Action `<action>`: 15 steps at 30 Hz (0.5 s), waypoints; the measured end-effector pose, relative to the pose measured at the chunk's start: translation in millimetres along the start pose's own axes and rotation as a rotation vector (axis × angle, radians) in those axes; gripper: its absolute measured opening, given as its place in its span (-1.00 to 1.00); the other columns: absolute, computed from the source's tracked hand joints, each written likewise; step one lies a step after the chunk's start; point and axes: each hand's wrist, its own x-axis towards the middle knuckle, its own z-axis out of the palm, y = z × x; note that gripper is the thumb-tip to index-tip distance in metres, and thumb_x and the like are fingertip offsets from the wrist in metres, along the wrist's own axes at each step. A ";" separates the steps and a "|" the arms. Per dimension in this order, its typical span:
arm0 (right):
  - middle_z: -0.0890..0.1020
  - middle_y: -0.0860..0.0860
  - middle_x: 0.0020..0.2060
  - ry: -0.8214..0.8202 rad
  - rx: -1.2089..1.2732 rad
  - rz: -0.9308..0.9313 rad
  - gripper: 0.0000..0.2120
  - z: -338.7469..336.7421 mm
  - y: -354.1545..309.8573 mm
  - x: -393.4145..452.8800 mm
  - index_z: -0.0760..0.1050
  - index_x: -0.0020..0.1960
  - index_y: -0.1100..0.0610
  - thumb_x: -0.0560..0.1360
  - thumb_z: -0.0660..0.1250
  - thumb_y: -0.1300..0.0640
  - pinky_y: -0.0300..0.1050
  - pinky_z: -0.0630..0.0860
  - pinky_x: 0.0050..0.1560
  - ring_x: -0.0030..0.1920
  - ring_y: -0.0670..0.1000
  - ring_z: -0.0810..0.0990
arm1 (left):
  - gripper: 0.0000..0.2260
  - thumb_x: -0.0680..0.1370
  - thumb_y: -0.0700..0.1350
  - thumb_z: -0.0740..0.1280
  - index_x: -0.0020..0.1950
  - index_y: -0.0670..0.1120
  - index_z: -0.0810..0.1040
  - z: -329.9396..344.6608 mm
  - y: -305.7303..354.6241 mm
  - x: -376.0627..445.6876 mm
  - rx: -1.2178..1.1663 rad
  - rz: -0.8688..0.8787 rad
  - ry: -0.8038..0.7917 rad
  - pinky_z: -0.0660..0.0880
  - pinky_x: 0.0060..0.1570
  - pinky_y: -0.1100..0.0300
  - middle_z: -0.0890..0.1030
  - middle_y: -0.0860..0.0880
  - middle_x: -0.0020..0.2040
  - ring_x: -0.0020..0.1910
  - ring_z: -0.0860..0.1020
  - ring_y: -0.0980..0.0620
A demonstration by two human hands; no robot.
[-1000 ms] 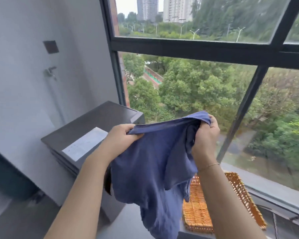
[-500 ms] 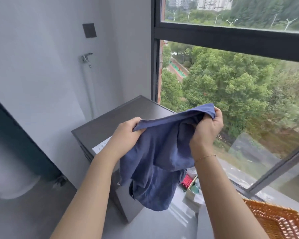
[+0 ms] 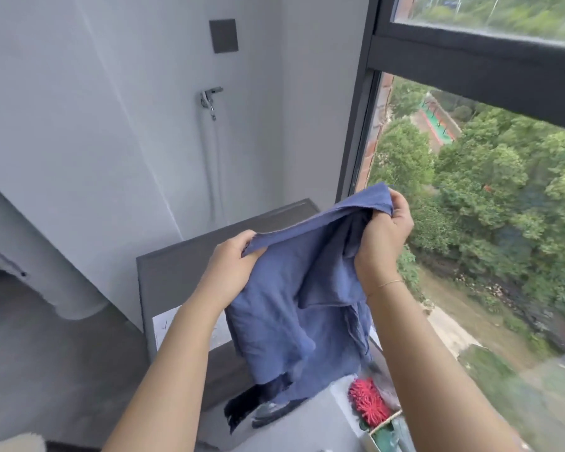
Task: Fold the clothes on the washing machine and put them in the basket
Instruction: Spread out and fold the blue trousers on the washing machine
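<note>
Both hands hold the blue garment [image 3: 294, 308] in the air above the washing machine [image 3: 190, 265]. Left hand [image 3: 230, 272] & right hand [image 3: 380, 241] fingers pinch its top edge, w/ right higher; cloth hangs down between them. Basket not visible.

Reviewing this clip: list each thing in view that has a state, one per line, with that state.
Blue garment: unfolded, hanging in the air, gripped at its top edge.
Left hand: grips the garment's left corner.
Right hand: grips the garment's right corner, held higher.
Washing machine: lid down, paper sheet lying on top.
Wall tap: no water running.
</note>
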 end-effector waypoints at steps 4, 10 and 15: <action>0.51 -0.07 -0.28 -0.226 -0.120 0.048 -0.68 37.2 15.4 58.8 0.48 -0.14 0.03 0.40 0.05 0.37 -0.23 0.39 -0.21 -0.28 -0.14 0.43 | -0.69 0.61 -0.13 0.24 -0.33 0.12 0.41 13.5 -1.9 34.5 0.018 -0.113 0.145 0.23 -0.36 0.27 0.43 0.13 -0.42 -0.38 0.29 0.11; 0.53 -0.02 -0.27 -0.450 -0.129 0.072 -0.66 106.5 47.7 82.5 0.49 -0.13 0.06 0.48 0.05 0.42 -0.29 0.42 -0.23 -0.26 -0.12 0.47 | -0.78 0.62 -0.05 0.22 0.07 -0.21 0.48 1.7 -31.7 65.3 0.035 -0.263 0.217 0.48 0.04 -0.02 0.60 -0.23 0.03 -0.15 0.47 -0.04; 0.56 0.03 -0.26 -0.574 -0.197 0.159 -0.69 177.6 89.2 84.9 0.53 -0.14 0.11 0.47 0.08 0.41 -0.27 0.48 -0.24 -0.24 -0.06 0.50 | -0.78 0.60 -0.09 0.27 -0.09 -0.25 0.44 -34.7 -80.8 86.7 0.040 -0.333 0.316 0.38 -0.20 0.09 0.56 -0.13 -0.18 -0.19 0.46 -0.12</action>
